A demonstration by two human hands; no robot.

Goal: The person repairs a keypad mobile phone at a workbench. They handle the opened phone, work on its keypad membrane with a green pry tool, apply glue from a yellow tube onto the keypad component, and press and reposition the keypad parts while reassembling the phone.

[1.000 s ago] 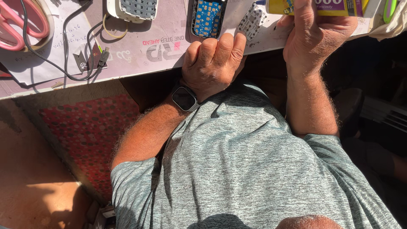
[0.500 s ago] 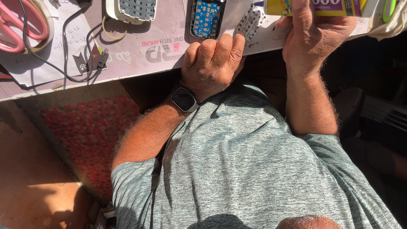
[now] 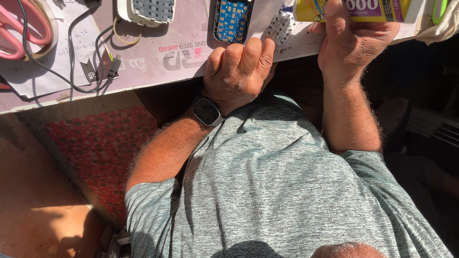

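Pink-handled scissors (image 3: pixel 19 21) lie at the far left of the pale worktop (image 3: pixel 158 62), beside a black cable (image 3: pixel 71 57). A blue circuit board (image 3: pixel 232 19) sits just beyond my left hand (image 3: pixel 239 71), which rests curled at the worktop edge, holding nothing visible. My right hand (image 3: pixel 351 40) is closed around a yellow adhesive tube (image 3: pixel 354 9).

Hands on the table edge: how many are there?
2. The left hand rests fisted below the blue circuit board; the right hand holds the yellow tube. No others visible.
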